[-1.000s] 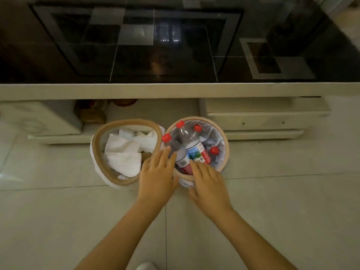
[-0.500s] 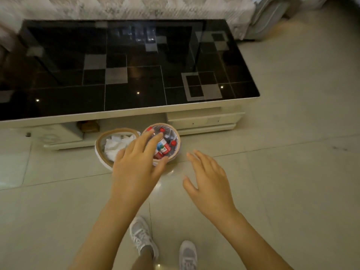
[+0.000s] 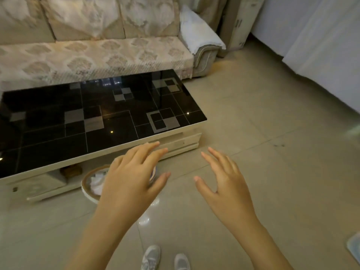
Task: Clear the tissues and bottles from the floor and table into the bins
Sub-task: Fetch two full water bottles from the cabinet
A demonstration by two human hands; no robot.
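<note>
Tissues (image 3: 96, 182) lie white and crumpled in a round bin (image 3: 85, 189) with a tan rim, standing on the floor (image 3: 253, 133) just beside the front edge of the low table (image 3: 78, 121), whose glossy black top bears grey squares. Over that bin hangs the left hand (image 3: 130, 180), palm down, fingers spread wide and holding nothing; it hides most of a second bin, of which only a sliver of rim shows, so the bottles cannot be seen. Well apart to the right, the right hand (image 3: 224, 184) hovers above bare tile, likewise splayed and empty. Two grey shoes (image 3: 151, 257) point forward at the bottom edge. A patterned sofa (image 3: 97, 55) stands behind the table.
</note>
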